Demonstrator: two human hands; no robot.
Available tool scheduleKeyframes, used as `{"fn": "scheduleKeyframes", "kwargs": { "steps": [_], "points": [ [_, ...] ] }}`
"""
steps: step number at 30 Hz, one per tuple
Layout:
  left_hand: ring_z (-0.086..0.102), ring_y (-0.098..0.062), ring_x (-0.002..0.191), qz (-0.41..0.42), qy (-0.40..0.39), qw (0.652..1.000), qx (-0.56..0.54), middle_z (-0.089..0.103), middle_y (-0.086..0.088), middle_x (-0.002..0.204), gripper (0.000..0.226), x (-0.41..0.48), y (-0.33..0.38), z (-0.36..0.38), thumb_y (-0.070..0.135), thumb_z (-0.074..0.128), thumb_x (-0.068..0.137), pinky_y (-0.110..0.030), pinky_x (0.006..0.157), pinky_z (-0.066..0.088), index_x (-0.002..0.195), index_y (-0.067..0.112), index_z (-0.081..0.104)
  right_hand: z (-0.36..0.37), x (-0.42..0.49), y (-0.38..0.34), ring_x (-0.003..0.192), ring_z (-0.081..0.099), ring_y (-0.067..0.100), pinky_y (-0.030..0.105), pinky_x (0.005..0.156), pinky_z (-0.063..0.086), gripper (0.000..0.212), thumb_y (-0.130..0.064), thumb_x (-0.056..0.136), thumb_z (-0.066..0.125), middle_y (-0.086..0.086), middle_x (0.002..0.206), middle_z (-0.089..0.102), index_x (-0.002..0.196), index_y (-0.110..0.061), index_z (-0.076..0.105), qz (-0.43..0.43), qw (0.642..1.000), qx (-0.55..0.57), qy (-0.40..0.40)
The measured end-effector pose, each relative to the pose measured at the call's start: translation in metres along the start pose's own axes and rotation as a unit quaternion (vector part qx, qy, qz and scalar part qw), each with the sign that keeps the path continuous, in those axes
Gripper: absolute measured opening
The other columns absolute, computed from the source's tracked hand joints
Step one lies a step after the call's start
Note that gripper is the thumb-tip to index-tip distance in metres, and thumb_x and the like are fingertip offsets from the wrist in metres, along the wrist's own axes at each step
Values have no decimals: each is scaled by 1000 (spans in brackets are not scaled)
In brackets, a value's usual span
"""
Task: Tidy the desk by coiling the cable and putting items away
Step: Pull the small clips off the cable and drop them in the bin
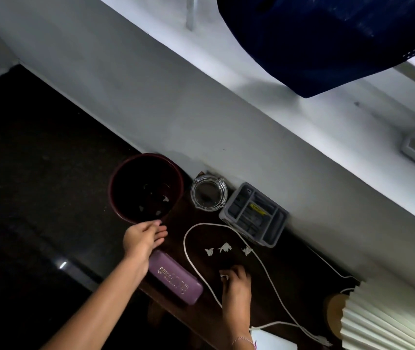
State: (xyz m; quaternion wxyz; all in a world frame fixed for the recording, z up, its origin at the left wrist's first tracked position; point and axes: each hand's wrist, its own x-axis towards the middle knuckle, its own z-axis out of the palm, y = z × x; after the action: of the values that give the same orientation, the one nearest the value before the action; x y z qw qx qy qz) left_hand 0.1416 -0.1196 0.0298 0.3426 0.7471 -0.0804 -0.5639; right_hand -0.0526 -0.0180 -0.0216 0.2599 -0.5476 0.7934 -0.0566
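Note:
A white cable (187, 251) loops uncoiled across the dark wooden desk (287, 269). Three crumpled white paper scraps (224, 247) lie inside the loop. My right hand (235, 281) rests on the desk with its fingertips pinched on another small paper scrap (224, 276). My left hand (144, 238) hovers open beside the rim of a dark red bin (115, 198) that holds several paper bits. A purple case (176, 280) with gold lettering lies below my left wrist.
A glass ashtray (209, 193) and a grey compartment organizer (254, 214) stand against the white wall. A pleated white lampshade (388, 319) fills the lower right. White paper (274, 341) lies at the desk's near edge. A dark blue cloth (327, 41) hangs above.

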Motion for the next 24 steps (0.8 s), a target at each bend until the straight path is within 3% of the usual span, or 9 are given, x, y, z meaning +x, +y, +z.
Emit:
{"fn": "scheduleKeyframes", "kwargs": {
  "steps": [2, 4, 8, 10, 13, 15, 17, 21, 24],
  "points": [
    [64, -26, 86, 5, -13, 1000, 4, 65, -12, 86, 28, -6, -4, 5, 6, 45, 94, -23, 67, 50, 116, -8, 56, 2, 4, 4, 87, 61, 35, 36, 69, 53, 28, 12, 69, 68, 11, 95, 67, 82, -13, 74, 9, 1000, 12, 3],
    [66, -20, 80, 8, -27, 1000, 9, 66, -10, 84, 26, -12, -8, 10, 6, 46, 93, -20, 63, 52, 112, -7, 59, -2, 5, 4, 94, 59, 29, 31, 77, 49, 26, 9, 76, 62, 9, 98, 66, 86, -12, 73, 29, 998, 45, -22],
    [68, -18, 73, -11, -53, 998, 18, 68, -13, 82, 19, -29, -12, 21, 5, 52, 90, -14, 54, 55, 102, -5, 64, -27, 8, -19, 71, 63, 1, 2, 69, 40, 28, 3, 77, 66, -7, 78, 67, 68, -23, 65, 120, 962, 245, 6],
    [69, -17, 59, -63, -90, 994, 17, 67, -16, 76, 17, -39, -14, 28, 5, 55, 88, -15, 49, 54, 96, -8, 63, -35, 11, -37, 69, 65, 5, 7, 72, 43, 31, 4, 73, 69, -4, 70, 68, 61, -22, 58, 160, 918, 361, 38],
    [64, -13, 40, -141, -141, 980, -17, 65, -14, 58, 12, -52, -16, 39, 4, 60, 85, -18, 45, 54, 82, -8, 61, -38, 13, -60, 70, 66, 12, 26, 75, 51, 39, 12, 70, 68, 1, 63, 69, 55, -17, 48, 142, 852, 502, 45],
    [64, -13, 41, -148, -140, 979, -34, 64, -14, 61, 11, -55, -15, 44, 6, 64, 82, -18, 46, 55, 77, -3, 61, -41, 12, -72, 71, 66, 11, 28, 75, 52, 42, 14, 71, 67, 2, 64, 70, 54, -17, 45, 121, 839, 528, 45],
    [65, -15, 47, -143, -137, 979, -48, 65, -12, 62, 10, -53, -13, 44, 6, 67, 80, -18, 47, 55, 76, -2, 62, -43, 12, -76, 71, 66, 8, 24, 73, 52, 42, 12, 72, 67, 0, 65, 70, 52, -19, 45, 101, 855, 506, 49],
    [67, -10, 52, -124, -155, 979, -55, 70, -7, 58, 4, -46, -9, 36, 1, 67, 78, -19, 53, 57, 75, -2, 65, -47, 8, -85, 74, 61, 7, 13, 71, 45, 45, 10, 71, 61, -14, 73, 67, 54, -31, 50, -6, 924, 377, 57],
    [66, -10, 53, -96, -145, 984, -40, 68, -8, 64, 4, -41, -7, 31, 0, 65, 79, -16, 48, 54, 75, -1, 64, -49, 9, -93, 83, 61, 5, 8, 74, 42, 39, 7, 72, 62, -12, 80, 68, 65, -31, 58, -31, 932, 359, 29]
  ]
}}
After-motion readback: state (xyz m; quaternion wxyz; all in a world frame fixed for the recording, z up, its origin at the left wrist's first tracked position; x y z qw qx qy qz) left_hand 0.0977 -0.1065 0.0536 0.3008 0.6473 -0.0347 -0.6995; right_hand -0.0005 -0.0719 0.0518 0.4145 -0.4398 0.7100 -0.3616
